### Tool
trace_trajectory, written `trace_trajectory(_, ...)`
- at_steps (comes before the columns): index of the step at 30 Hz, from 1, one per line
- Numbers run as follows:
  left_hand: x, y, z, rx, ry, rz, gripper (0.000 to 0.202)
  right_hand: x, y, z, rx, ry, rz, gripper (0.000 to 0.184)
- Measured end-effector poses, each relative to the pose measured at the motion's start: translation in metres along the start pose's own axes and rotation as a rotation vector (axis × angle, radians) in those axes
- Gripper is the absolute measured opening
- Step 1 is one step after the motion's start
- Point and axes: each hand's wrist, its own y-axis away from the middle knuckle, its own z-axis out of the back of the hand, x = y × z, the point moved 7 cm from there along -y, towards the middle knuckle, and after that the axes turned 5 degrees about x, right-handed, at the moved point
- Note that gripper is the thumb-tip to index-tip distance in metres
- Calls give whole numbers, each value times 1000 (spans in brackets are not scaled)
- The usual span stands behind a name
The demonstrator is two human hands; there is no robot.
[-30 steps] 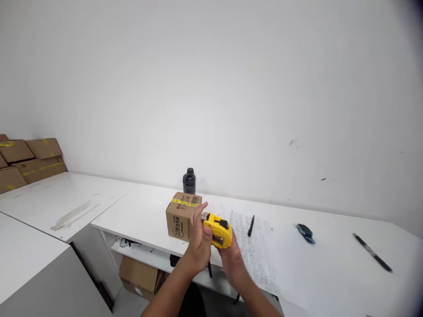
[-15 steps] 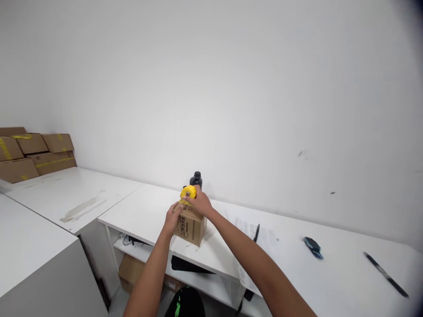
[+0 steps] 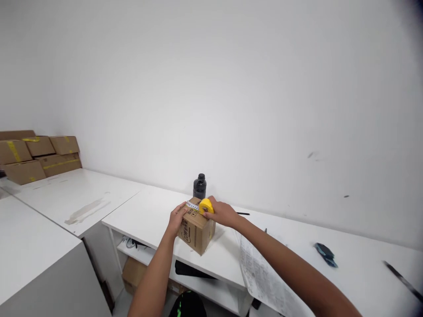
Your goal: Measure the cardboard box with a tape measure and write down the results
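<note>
While right grip (image 3: 222, 212) closes around round yellow tape measure (image 3: 206, 206), case sits atop small brown cardboard box (image 3: 194, 231). Short white measuring blade (image 3: 192, 205) runs from right grip across box top to left grip (image 3: 176, 219). Left grip curls on box's top corner at blade end; pinching blade or only pressing, cannot tell. Box rests on white tabletop (image 3: 148, 215), under both grips. Black plastic bottle (image 3: 199, 186) just beyond right grip. Handwritten paper sheet (image 3: 261, 277) lies right of right grip, overhanging tabletop edge.
</note>
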Motion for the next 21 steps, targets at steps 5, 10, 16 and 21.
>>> trace_trajectory(5,3,-12,-4,5,28,3,54,-40,68,-4,-33,-94,-209,41)
trace_trajectory(10,-2,-13,-8,-9,21,5,53,-49,76,-10,-104,-128,-234,44)
trace_trajectory(16,-9,-11,-12,-20,-44,-16,50,-34,51,-4,-241,-123,-262,51)
trace_trajectory(21,-4,-9,-19,-20,-100,-21,55,6,-18,1,-234,-80,-128,54)
